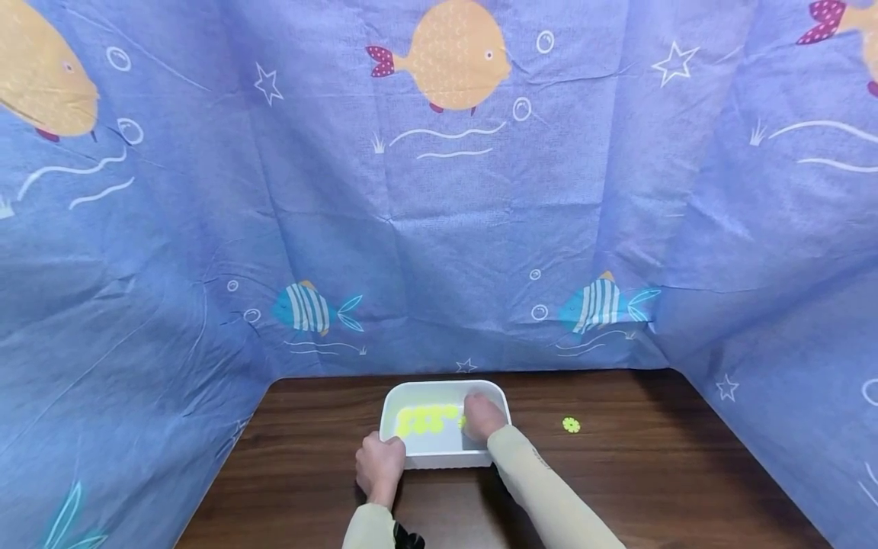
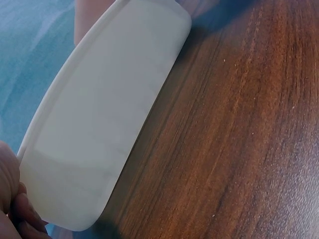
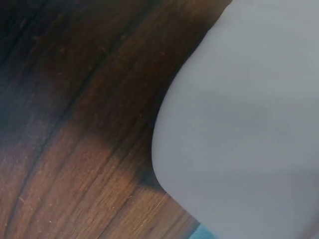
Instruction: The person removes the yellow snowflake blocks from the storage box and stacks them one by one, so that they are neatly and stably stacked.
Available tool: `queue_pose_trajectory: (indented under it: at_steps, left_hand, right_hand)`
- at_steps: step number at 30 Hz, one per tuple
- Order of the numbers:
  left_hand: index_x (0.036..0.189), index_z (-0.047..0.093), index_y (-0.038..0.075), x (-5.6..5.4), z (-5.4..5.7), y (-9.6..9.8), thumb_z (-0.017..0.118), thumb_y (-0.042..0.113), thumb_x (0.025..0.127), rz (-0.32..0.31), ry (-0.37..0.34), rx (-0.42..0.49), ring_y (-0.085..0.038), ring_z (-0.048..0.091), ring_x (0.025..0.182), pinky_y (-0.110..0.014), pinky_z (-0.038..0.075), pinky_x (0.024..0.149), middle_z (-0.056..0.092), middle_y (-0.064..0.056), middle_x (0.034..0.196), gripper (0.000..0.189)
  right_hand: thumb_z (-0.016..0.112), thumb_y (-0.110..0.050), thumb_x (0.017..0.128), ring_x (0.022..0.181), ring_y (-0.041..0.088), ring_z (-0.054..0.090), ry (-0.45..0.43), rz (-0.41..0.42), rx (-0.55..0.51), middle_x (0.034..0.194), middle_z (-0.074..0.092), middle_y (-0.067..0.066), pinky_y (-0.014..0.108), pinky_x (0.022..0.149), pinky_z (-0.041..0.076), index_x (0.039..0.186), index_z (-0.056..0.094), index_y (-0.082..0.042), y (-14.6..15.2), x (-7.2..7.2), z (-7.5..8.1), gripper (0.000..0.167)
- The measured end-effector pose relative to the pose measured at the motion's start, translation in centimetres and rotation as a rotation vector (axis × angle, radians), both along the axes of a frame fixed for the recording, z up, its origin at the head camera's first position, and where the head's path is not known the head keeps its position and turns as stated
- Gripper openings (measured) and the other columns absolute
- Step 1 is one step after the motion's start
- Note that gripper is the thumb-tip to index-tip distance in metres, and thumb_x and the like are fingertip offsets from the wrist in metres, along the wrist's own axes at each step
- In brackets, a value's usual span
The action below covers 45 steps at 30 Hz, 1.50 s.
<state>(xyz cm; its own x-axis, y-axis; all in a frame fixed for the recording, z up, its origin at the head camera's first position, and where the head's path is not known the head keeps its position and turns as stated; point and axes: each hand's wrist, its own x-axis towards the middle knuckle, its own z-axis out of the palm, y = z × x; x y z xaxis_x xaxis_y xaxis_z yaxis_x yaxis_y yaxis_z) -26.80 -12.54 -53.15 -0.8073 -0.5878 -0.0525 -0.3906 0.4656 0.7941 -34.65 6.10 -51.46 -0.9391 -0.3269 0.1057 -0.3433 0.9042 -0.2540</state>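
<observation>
A white plastic bin [image 1: 449, 460] stands on the table, with several yellow-green pieces [image 1: 420, 418] lying at the left and middle of its floor. My left hand [image 1: 379, 462] grips its near left corner; in the left wrist view, fingers [image 2: 27, 211] curl at the bin's end. My right hand [image 1: 483, 417] reaches down inside the right part of the bin. Its curled fingers pinch a yellow-green piece [image 1: 463, 422], mostly covered by the hand. In the right wrist view only the bin's outer wall [image 3: 239, 129] and table show, the fingers being hidden.
One yellow-green flower-shaped piece [image 1: 571, 425] lies on the dark wooden table [image 1: 652, 465], to the right of the bin. A blue fish-printed cloth [image 1: 453, 229] hangs behind the table and along both sides.
</observation>
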Motion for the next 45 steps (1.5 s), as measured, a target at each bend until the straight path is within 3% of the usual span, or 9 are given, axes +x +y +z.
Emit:
queue_pose_trajectory:
  at_steps: [8,17,21,24,28,32,37,41,45]
  left_hand:
    - [0.095,0.066,-0.007,0.1,-0.1,0.0,0.055,0.014,0.084,0.015,-0.018,-0.024,-0.036,0.062,0.075,-0.050,0.047,0.066,0.068,-0.027,0.090,0.025]
    - [0.091,0.067,-0.006,-0.1,0.1,0.1,0.056,0.014,0.082,-0.009,-0.005,-0.079,-0.037,0.062,0.072,-0.049,0.047,0.061,0.068,-0.025,0.085,0.025]
    - [0.093,0.067,-0.008,-0.1,0.2,-0.1,0.056,0.015,0.084,-0.040,-0.025,-0.099,-0.035,0.062,0.071,-0.048,0.047,0.061,0.067,-0.025,0.084,0.027]
    - [0.093,0.066,-0.009,-0.1,0.2,-0.2,0.056,0.015,0.085,-0.046,-0.034,-0.109,-0.035,0.061,0.070,-0.048,0.047,0.060,0.067,-0.025,0.083,0.027]
    - [0.092,0.066,-0.008,0.0,0.2,-0.2,0.056,0.016,0.084,-0.038,-0.034,-0.116,-0.036,0.061,0.070,-0.049,0.047,0.061,0.067,-0.024,0.083,0.027]
    - [0.091,0.066,-0.008,0.0,0.4,-0.2,0.056,0.016,0.084,-0.051,-0.029,-0.113,-0.036,0.061,0.070,-0.050,0.047,0.061,0.067,-0.025,0.083,0.027]
    - [0.091,0.066,-0.008,0.0,0.5,-0.3,0.056,0.016,0.084,-0.040,-0.036,-0.111,-0.036,0.061,0.070,-0.050,0.047,0.061,0.067,-0.025,0.083,0.027]
    - [0.090,0.065,-0.008,0.1,0.4,-0.3,0.056,0.016,0.084,-0.054,-0.035,-0.108,-0.037,0.061,0.070,-0.050,0.047,0.060,0.066,-0.026,0.082,0.026]
    - [0.092,0.066,-0.008,0.0,0.3,-0.4,0.057,0.017,0.085,-0.054,-0.030,-0.107,-0.036,0.061,0.070,-0.049,0.047,0.060,0.067,-0.026,0.084,0.027]
  right_hand:
    - [0.074,-0.003,0.071,0.066,0.021,0.057,0.086,-0.002,0.014,0.071,0.059,0.007,0.041,0.064,0.054,0.075,0.057,-0.008,0.1,0.0,-0.4,0.018]
    - [0.076,-0.004,0.068,0.057,0.018,0.051,0.188,-0.028,0.015,0.064,0.054,0.004,0.039,0.056,0.049,0.062,0.053,-0.012,0.3,0.0,-0.5,0.025]
    - [0.079,-0.006,0.066,0.056,0.017,0.052,0.211,-0.028,0.003,0.064,0.056,0.003,0.037,0.054,0.049,0.062,0.058,-0.012,0.4,0.2,-0.5,0.023]
    - [0.081,-0.007,0.069,0.060,0.015,0.057,0.202,-0.009,-0.064,0.066,0.063,0.001,0.035,0.056,0.050,0.064,0.067,-0.012,0.6,0.3,-0.2,0.016]
    - [0.081,-0.014,0.080,0.069,0.015,0.064,0.119,-0.024,-0.213,0.078,0.071,-0.001,0.035,0.060,0.052,0.076,0.076,-0.015,1.4,0.0,1.3,0.007]
    - [0.079,-0.022,0.086,0.072,0.015,0.065,0.060,-0.108,-0.346,0.084,0.075,0.000,0.035,0.063,0.052,0.087,0.078,-0.015,3.6,-0.6,3.5,0.006]
    - [0.078,-0.022,0.088,0.073,0.015,0.064,0.052,-0.198,-0.445,0.084,0.075,0.001,0.035,0.069,0.052,0.088,0.079,-0.014,8.1,-1.4,5.2,0.009]
    - [0.076,-0.023,0.090,0.082,0.020,0.066,0.035,-0.229,-0.454,0.089,0.077,0.004,0.040,0.075,0.052,0.091,0.080,-0.012,12.8,-1.9,5.4,0.012]
    - [0.071,-0.023,0.093,0.095,0.028,0.068,-0.072,-0.272,-0.456,0.100,0.076,0.010,0.043,0.079,0.052,0.096,0.079,-0.008,16.8,-1.7,4.6,0.017]
